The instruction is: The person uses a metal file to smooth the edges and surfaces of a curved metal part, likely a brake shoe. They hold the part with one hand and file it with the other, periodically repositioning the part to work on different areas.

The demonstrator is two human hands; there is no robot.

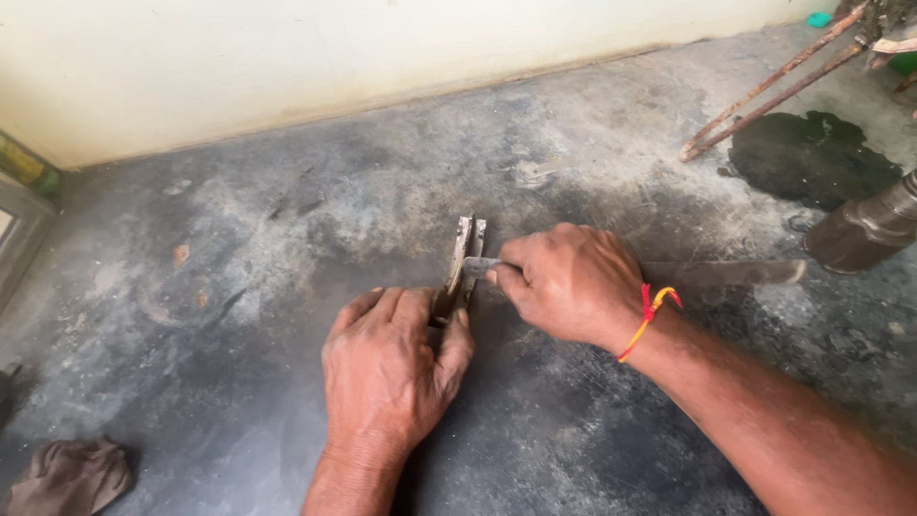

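Observation:
My left hand (pixel 387 368) presses down on the near end of a narrow forked metal part (pixel 465 250) that lies on the grey concrete floor, its two prongs pointing away from me. My right hand (pixel 566 280), with a red and yellow thread around the wrist, grips a long flat metal tool (pixel 728 273) like a file. The tool's tip (pixel 478 267) lies across the forked part. Most of the part's near end is hidden under my left fingers.
Two rusty rods (pixel 764 96) lean at the far right beside a dark oil stain (pixel 812 158). A brown cylindrical metal piece (pixel 864 229) lies at the right edge. A crumpled brown rag (pixel 69 476) sits at the bottom left. A pale wall (pixel 334 48) runs along the back.

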